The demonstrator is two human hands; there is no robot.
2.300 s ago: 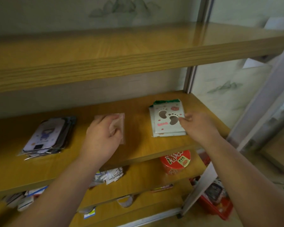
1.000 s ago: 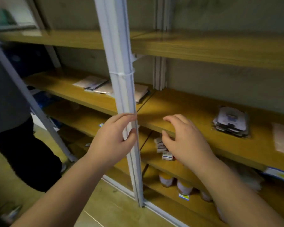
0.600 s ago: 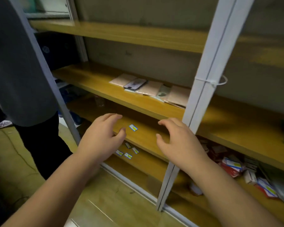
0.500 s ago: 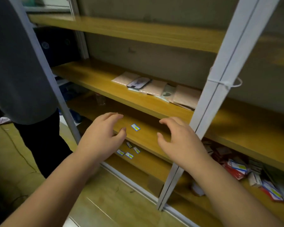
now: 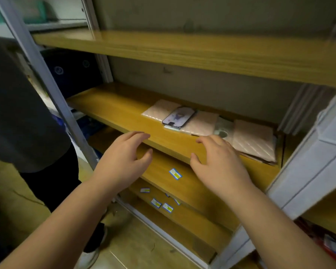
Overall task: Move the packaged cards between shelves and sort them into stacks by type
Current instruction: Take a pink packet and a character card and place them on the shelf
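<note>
While we reach toward the wooden shelf (image 5: 113, 111), both of our hands are empty. Our left hand (image 5: 122, 164) is open with the fingers spread and a little bent, and it hangs just in front of the shelf's front edge. Our right hand (image 5: 219, 164) is open too, with bent fingers, and its fingertips are close to the cards, maybe just touching the shelf edge; we cannot tell.

On this shelf lie the packaged cards (image 5: 202, 123) in a messy row. Some pink packs (image 5: 254, 138) overlap each other. A pack with a phone picture (image 5: 178, 116) lies on top of two pink ones. A grey pack (image 5: 224, 128) peeks out between the pink ones.

On the shelf below we see a small blue and yellow sticker (image 5: 175, 174). More small stickers (image 5: 161, 204) lie on the lowest board.

On the left stands another person in dark clothes (image 5: 17, 113), next to a white shelf post (image 5: 47, 78).
</note>
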